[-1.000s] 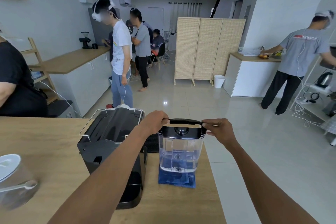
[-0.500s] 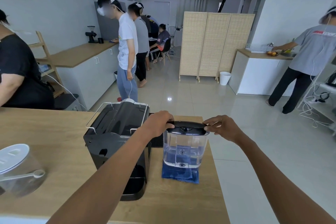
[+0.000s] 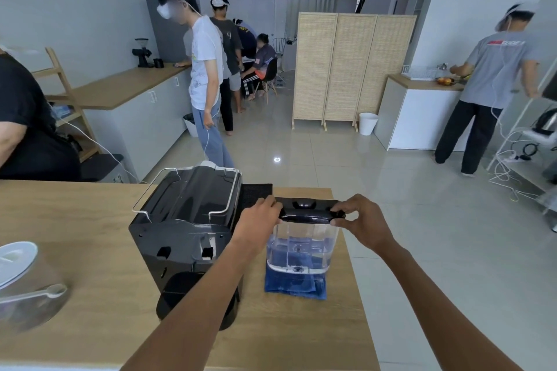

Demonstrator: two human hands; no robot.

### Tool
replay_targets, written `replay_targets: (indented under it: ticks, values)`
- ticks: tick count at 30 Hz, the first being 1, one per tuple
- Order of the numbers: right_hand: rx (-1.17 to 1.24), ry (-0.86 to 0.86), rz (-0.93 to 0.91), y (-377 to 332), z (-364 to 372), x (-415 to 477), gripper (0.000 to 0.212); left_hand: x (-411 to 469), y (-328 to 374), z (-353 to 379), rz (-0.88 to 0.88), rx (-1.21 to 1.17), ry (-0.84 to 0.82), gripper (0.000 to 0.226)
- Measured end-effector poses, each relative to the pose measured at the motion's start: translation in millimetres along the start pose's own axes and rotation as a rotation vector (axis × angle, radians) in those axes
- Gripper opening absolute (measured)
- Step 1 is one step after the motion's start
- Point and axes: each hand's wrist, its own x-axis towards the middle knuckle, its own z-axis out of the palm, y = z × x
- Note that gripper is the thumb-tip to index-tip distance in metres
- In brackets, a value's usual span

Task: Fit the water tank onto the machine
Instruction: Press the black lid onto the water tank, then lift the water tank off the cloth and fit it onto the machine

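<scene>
A clear plastic water tank (image 3: 301,245) with a black lid (image 3: 307,211) stands upright on a folded blue cloth (image 3: 295,285), holding some water. My left hand (image 3: 259,220) grips the lid's left end and my right hand (image 3: 358,221) grips its right end. The black coffee machine (image 3: 187,235) stands just left of the tank on the wooden table (image 3: 90,250), its back turned towards me, with a wire rail around its top. My left forearm crosses in front of the machine's right side.
A clear lidded jug (image 3: 21,283) with a white scoop sits blurred at the table's left. A black mat (image 3: 256,193) lies behind the machine. The table's right edge runs close to the tank. A person in black (image 3: 27,129) sits at far left; others stand across the room.
The black lid, tilted up on the tank a second ago, now lies flat on its rim under both hands. The view has shifted slightly; tank and machine stay in place.
</scene>
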Motion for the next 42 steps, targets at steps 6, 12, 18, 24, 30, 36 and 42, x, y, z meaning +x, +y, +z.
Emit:
replay_targets:
  ticks: [6,12,18,24,30,36,42]
  values:
    - [-0.128,0.015,-0.005,-2.1,4.4,-1.9,0.030,-2.6,3.4,7.2,-0.034,0.016,-0.007,0.036]
    - [-0.160,0.033,-0.022,-0.3,6.1,-1.5,0.024,-2.2,3.9,9.9,-0.042,-0.003,0.002,0.036]
    - [-0.152,0.071,-0.004,2.3,10.7,-2.1,0.039,-2.0,-0.6,12.6,-0.125,-0.209,0.056,0.050]
    - [-0.078,-0.020,0.111,12.4,17.0,-2.4,0.060,3.7,-1.0,20.3,-0.244,-0.507,-0.066,0.064]
    - [0.048,-0.074,0.220,15.2,20.3,0.2,0.064,4.5,-4.9,27.3,-0.249,-0.664,-0.134,0.064]
    - [0.102,-0.120,0.201,14.1,30.2,-4.4,0.067,7.3,1.1,32.8,-0.307,-0.794,-0.106,0.063]
    - [0.141,-0.133,0.164,19.0,38.8,-10.6,0.086,1.2,-2.8,45.8,-0.329,-0.912,-0.106,0.094]
